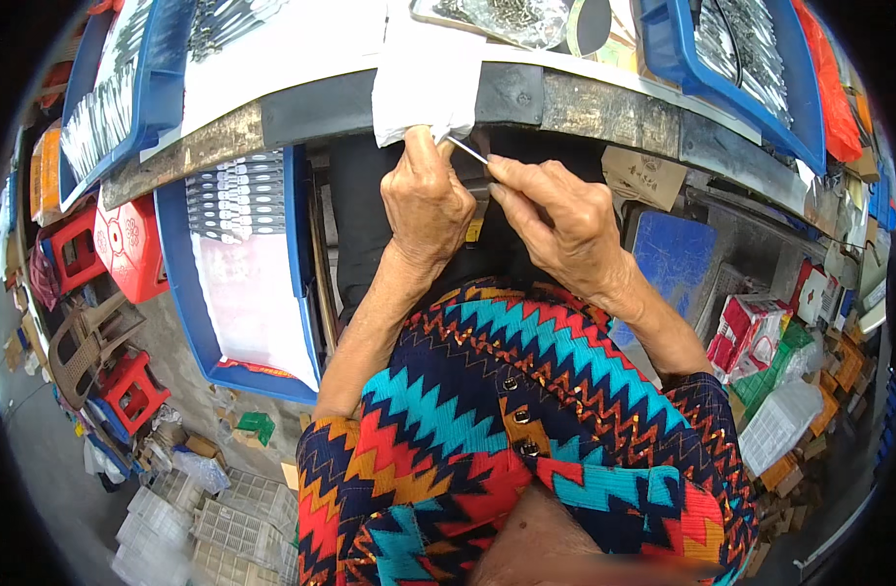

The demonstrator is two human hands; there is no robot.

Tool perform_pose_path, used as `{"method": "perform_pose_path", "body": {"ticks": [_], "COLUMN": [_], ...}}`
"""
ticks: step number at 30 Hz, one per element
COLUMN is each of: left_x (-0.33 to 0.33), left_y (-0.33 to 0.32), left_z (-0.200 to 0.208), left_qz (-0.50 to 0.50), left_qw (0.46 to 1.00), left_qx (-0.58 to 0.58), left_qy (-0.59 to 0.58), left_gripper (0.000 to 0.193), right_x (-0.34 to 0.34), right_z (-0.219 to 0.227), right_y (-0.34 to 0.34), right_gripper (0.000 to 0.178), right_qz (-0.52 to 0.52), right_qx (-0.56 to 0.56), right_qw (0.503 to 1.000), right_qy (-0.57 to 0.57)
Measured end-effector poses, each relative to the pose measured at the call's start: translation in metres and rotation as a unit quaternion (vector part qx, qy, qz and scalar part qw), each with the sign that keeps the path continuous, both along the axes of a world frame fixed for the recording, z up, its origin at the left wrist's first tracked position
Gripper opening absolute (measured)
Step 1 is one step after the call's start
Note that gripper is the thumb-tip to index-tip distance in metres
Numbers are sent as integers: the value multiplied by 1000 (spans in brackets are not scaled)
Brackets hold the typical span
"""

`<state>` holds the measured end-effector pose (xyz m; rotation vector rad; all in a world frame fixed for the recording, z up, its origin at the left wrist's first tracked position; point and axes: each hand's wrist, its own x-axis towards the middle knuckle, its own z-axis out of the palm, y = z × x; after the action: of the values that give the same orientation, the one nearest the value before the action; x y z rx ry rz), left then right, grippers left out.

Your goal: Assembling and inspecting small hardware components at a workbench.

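At the table's front edge, my left hand (426,195) is closed, its fingertips against the lower end of a white cloth or sheet (428,83) that hangs over the edge. What those fingers hold is hidden. My right hand (565,215), just to the right, pinches a thin silvery rod (469,149) between thumb and forefinger. The rod slants up leftward, and its far end meets the fingers of my left hand.
Blue trays of thin metal pieces stand on the table at the left (126,117) and right (751,68). A clear bag of small dark parts (507,20) lies at the back. Lower left is a blue tray (206,332) with dark-handled pieces; red stools (130,249) stand beyond it.
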<state>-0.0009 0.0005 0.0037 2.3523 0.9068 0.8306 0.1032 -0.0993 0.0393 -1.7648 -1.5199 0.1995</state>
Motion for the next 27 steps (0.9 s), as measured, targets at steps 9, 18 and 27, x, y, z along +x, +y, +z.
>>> {"method": "perform_pose_path", "body": {"ticks": [9,18,27], "left_x": [0,3,2], "left_y": [0,-1,-1], "left_z": [-3,-4,-4], "left_qz": [7,19,24], "left_qw": [1000,1000,999], "left_qx": [1,6,45], "left_qy": [-4,-7,-2], "left_gripper": [13,13,14], "right_x": [-6,7,12], "right_z": [17,19,-2], "right_y": [3,2,-6], "right_gripper": [15,23,22], "right_qz": [-84,-107,19], "right_qx": [-120,-181,-121], "right_qw": [916,626,347], "right_qy": [373,751,930]}}
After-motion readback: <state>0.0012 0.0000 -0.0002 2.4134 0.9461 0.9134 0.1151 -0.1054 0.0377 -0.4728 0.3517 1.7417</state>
